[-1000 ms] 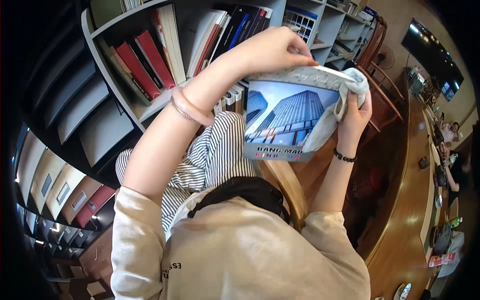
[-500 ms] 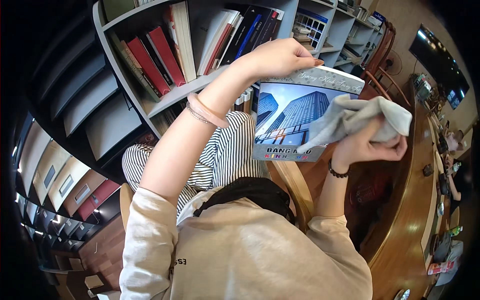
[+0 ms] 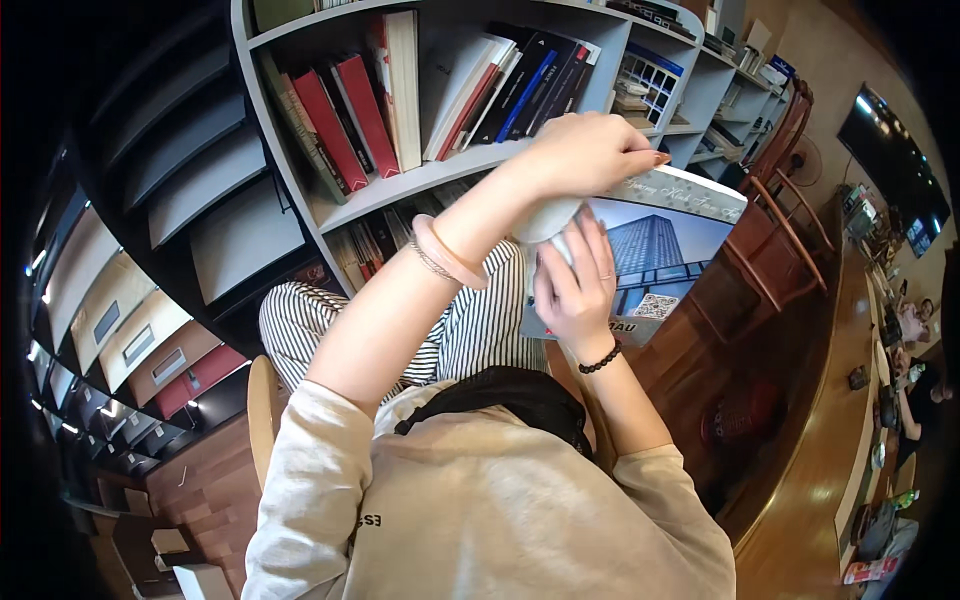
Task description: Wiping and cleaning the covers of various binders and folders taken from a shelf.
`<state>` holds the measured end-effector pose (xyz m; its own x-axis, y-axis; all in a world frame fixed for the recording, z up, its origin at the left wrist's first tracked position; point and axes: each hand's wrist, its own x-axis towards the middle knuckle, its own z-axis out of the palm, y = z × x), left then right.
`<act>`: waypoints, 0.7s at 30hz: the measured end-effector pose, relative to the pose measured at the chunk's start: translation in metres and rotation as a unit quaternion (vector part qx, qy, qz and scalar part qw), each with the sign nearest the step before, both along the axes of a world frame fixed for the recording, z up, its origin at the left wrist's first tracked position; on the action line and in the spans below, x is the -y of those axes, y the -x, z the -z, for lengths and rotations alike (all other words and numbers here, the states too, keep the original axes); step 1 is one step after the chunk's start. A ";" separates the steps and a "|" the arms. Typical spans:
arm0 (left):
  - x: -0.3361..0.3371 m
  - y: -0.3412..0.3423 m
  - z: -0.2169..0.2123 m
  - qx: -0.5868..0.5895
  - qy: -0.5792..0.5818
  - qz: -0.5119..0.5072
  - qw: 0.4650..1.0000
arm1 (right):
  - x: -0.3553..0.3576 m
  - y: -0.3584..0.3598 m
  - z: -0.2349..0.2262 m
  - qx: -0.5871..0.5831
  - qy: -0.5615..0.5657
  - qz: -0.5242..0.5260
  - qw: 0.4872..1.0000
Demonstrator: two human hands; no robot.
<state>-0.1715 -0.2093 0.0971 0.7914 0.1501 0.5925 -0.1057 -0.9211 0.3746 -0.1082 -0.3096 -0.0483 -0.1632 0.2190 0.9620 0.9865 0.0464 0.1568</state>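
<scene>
At your twelve o'clock stands the gray bookshelf [image 3: 430, 178]; at one, the glossy book [image 3: 665, 248]. Your left hand [image 3: 592, 152] pinches its top edge; your right hand [image 3: 580, 288], fingers bent, holds the pale cloth [image 3: 547, 219] against the cover's ten o'clock.

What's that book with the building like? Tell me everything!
The book has a shiny-looking grey cover with a bluish picture of a tall building and a square code below. It looks shut, held tilted near the striped knees. The left hand grips its top edge; the right hand seems to press a pale cloth against it.
</scene>
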 end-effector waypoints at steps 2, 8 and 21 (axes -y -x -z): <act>0.011 -0.003 0.002 0.024 -0.049 -0.044 0.998 | -0.003 0.002 0.005 0.072 0.079 -0.038 0.994; 0.016 0.000 0.005 0.048 -0.068 -0.053 0.995 | 0.018 -0.033 -0.001 0.002 -0.101 0.074 0.992; 0.018 0.000 0.008 0.091 -0.108 -0.067 0.988 | 0.019 -0.035 0.000 -0.118 -0.134 0.053 0.982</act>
